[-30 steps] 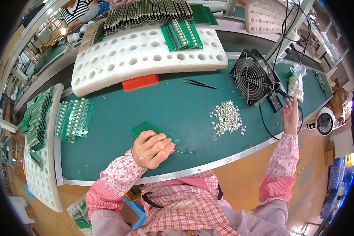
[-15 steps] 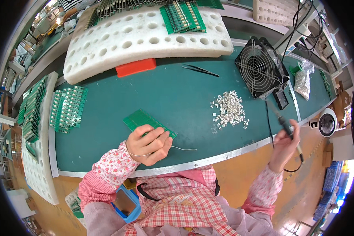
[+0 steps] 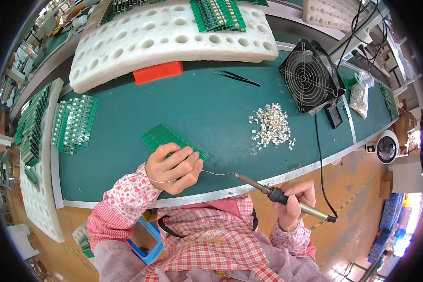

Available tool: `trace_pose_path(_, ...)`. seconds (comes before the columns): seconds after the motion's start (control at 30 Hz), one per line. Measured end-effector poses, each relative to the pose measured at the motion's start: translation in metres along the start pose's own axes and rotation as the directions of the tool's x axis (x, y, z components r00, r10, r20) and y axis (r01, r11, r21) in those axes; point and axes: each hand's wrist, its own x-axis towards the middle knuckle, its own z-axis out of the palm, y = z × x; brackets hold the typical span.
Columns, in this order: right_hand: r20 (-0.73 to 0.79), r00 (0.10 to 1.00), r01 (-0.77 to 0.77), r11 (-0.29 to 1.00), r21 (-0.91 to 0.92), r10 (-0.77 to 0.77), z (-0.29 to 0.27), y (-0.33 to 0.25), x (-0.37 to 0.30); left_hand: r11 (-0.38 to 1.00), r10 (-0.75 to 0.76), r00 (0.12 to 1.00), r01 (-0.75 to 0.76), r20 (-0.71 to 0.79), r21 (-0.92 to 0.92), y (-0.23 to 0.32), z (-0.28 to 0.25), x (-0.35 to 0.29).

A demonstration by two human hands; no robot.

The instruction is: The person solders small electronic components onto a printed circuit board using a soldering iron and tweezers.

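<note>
My left hand (image 3: 173, 168) is closed around a thin solder wire (image 3: 215, 173), whose free end reaches out to the right. That hand lies over the near edge of a green circuit board panel (image 3: 164, 136) flat on the table, hiding part of it. In my right hand (image 3: 296, 204) is a soldering iron (image 3: 259, 186), gripped at its dark collar and pale handle. Its tip meets the end of the solder wire, just above the table's front edge. A heap of small white connectors (image 3: 271, 126) lies to the right of the board.
Black tweezers (image 3: 237, 78) lie behind the connectors. A black fan (image 3: 308, 77) stands at the back right, near a bag of parts (image 3: 360, 96). White foam blocks (image 3: 174, 42) and finished-looking boards (image 3: 75, 124) flank the back and left. A red tray (image 3: 158, 73) sits under the foam.
My right hand has brought the soldering iron down and left from beside the fan to the solder wire's end. My left hand keeps its hold; the whole view has shifted slightly.
</note>
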Motion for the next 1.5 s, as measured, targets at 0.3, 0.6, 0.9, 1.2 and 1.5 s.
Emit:
trace_pose_path(0.3, 0.004, 0.999, 0.049, 0.998, -0.030, -0.049, -0.002, 0.003, 0.002, 1.000, 0.005, 1.000, -0.005, -0.002, -0.002, 0.000, 0.000, 0.002)
trace_pose_path(0.6, 0.109, 0.994, 0.042, 0.994, -0.100, -0.031, -0.008, 0.003, 0.008, 1.000, 0.021, 1.000, -0.021, -0.009, -0.020, -0.002, 0.001, 0.001)
trace_pose_path(0.9, 0.481, 0.857, 0.340, 0.902, -0.265, -0.182, 0.002, -0.013, 0.058, 0.999, 0.033, 0.998, -0.031, -0.047, 0.031, -0.001, 0.005, 0.003)
trace_pose_path(1.2, 0.633, 0.744, 0.474, 0.835, -0.279, -0.212, 0.021, -0.016, 0.077, 0.998, 0.061, 0.998, -0.060, -0.019, 0.034, 0.000, 0.004, 0.004)
trace_pose_path(1.5, 0.691, 0.693, 0.500, 0.828, -0.254, -0.206, 0.027, -0.018, 0.084, 0.997, 0.081, 0.997, -0.081, -0.003, 0.011, -0.001, 0.006, 0.002)
